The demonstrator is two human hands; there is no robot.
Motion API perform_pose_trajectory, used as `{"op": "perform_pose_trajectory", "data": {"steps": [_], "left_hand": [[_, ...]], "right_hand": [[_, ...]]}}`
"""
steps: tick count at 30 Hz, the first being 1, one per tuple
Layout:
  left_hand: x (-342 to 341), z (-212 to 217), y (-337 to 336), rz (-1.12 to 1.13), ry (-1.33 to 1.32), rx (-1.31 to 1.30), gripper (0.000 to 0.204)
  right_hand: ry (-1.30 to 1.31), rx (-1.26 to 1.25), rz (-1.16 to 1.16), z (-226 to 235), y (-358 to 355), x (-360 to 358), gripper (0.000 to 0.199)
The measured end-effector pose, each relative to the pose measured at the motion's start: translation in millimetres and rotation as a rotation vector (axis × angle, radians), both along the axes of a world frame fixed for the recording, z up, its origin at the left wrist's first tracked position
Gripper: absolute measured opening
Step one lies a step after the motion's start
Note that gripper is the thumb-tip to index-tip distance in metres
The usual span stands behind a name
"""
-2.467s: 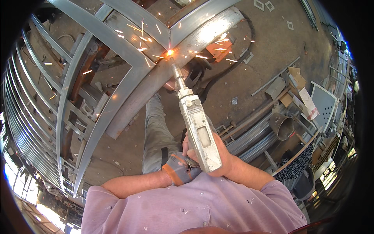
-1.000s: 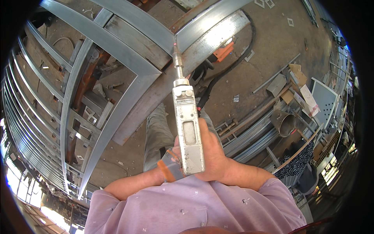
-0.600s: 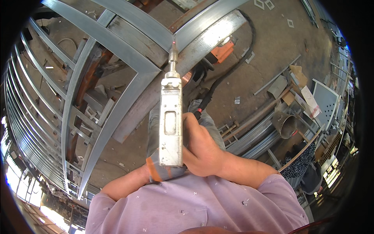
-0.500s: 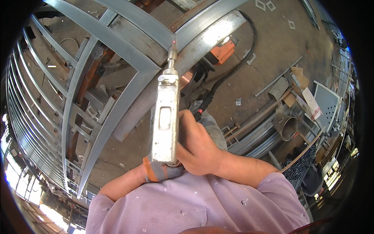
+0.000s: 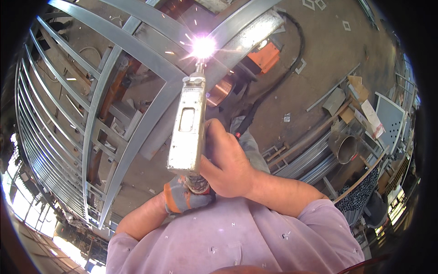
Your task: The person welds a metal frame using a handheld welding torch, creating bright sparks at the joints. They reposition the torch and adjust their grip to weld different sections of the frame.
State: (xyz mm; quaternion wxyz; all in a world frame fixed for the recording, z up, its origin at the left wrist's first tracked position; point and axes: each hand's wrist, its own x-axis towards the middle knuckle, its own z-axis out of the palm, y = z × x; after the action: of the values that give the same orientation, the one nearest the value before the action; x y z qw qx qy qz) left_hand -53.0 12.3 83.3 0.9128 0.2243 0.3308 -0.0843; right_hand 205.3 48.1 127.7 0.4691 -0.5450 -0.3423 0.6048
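Gripping the white torch, the bare right hand could be burned by stray sparks, while the gloved left hand clasps its rear.

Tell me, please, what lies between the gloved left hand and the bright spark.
The head view shows the silver torch between the left hand and the bright spark; glare hides whether its tip touches the metal frame.

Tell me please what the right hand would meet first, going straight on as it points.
Beyond the torch it holds, the right hand would likely meet the metal frame; depth is unclear.
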Motion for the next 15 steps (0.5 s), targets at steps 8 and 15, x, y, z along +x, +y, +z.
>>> {"op": "perform_pose_trajectory", "data": {"steps": [8,15], "left_hand": [[-25.5,-8.2,-12.0,0.007,-0.092,-0.23,0.054],[-7.2,0.4,-3.9,0.595,-0.168,-1.236,0.053]], "right_hand": [[0.016,-0.067,0.042,4.3,-0.9,1.8,0.044],[0.021,-0.064,0.047,3.4,-3.0,-1.2,0.045]]}}
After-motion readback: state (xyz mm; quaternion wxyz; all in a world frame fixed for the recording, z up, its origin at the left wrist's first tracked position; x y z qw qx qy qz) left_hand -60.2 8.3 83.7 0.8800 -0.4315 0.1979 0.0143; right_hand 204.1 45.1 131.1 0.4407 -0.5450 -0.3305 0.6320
